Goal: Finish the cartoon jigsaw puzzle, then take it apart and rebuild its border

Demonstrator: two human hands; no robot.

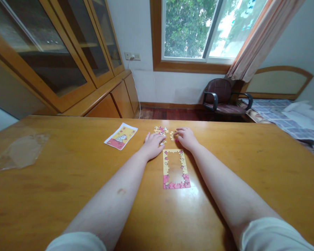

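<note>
My left hand [153,145] rests on the table with its thumb apart and its fingers stretched over the near side of a pile of loose jigsaw pieces [161,130]. To the right, my right hand [187,138] lies with fingers apart, its tips beside a few yellow pieces [172,135]; a pink bit shows near its thumb. Nothing is visibly gripped by either hand, though the fingertips partly cover some pieces. Below both hands lies a joined jigsaw border [176,186], yellow above and pink below, with bare wood inside it.
A printed picture card [121,136] lies left of the pile. Farther left is a crumpled clear plastic bag [22,151]. The wooden table [75,181] ends at its far edge; beyond stand a glass-door cabinet [101,78], an office chair [222,96] and a bed [274,111].
</note>
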